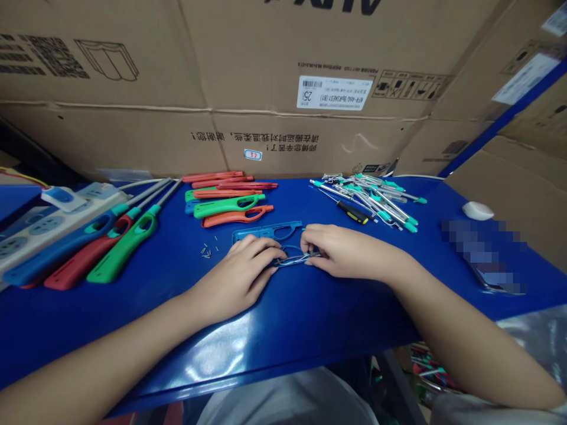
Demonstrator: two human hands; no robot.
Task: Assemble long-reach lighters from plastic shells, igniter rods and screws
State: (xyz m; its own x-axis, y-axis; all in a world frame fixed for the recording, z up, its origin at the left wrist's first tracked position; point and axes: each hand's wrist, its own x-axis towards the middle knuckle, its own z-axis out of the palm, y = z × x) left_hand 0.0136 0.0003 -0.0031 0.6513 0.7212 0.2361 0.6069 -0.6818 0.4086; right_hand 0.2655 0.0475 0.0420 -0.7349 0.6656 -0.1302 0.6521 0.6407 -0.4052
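Observation:
Over the blue table (pixel 146 330), my left hand (pixel 250 268) curls its fingers round the near end of a blue lighter handle half (pixel 290 248). Silvery wire-like parts (pixel 297 259) lie along the piece between my hands. My right hand (pixel 336 251) is closed in a pinch at the other end, touching these parts; my fingers hide its exact hold. Just behind my fingers lies another blue handle half (pixel 261 232) with a trigger loop. Several small screws (pixel 206 252) are scattered left of my left hand.
Orange, red and green handle halves (pixel 230 205) are piled at the back. Assembled long-nosed lighters (pixel 124 248) lean on a power strip (pixel 39 227). Metal tubes with teal ends (pixel 381 198) and a screwdriver (pixel 352 212) lie back right. A cardboard sheet (pixel 266 65) stands behind.

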